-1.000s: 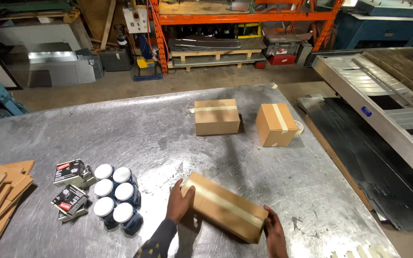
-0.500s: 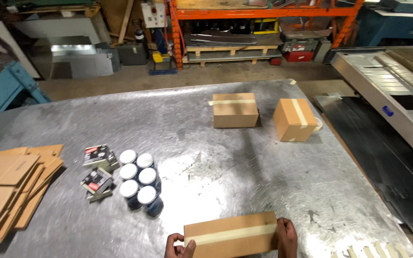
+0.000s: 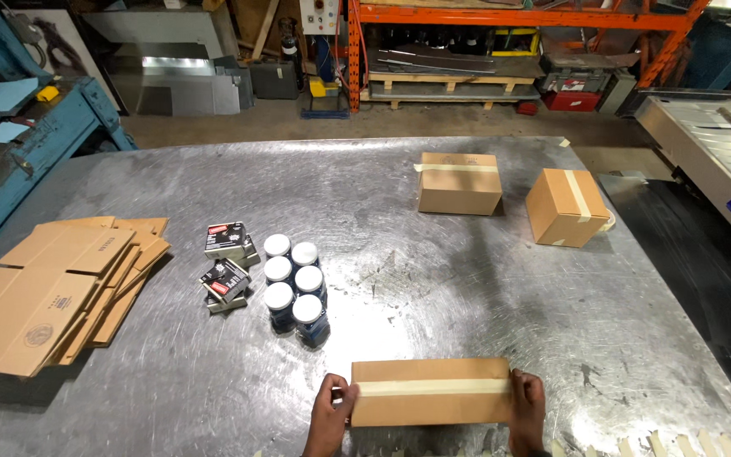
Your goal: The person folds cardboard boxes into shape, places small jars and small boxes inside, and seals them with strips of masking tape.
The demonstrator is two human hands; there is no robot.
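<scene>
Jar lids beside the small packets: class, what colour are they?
White, on dark blue jars; seen clearly in the head view.

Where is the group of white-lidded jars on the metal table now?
In the head view, the jars stand left of centre on the metal table, just right of the small dark packets and beyond the taped box held between both hands.

Your metal table (image 3: pixel 467 279) is scuffed and shiny. On it lie a stack of flattened cardboard (image 3: pixel 44 288) at the left, small dark packets (image 3: pixel 228 262), six white-lidded jars (image 3: pixel 295 288), two taped boxes (image 3: pixel 459 183) far back, and the taped box (image 3: pixel 431 391) at your edge.
</scene>
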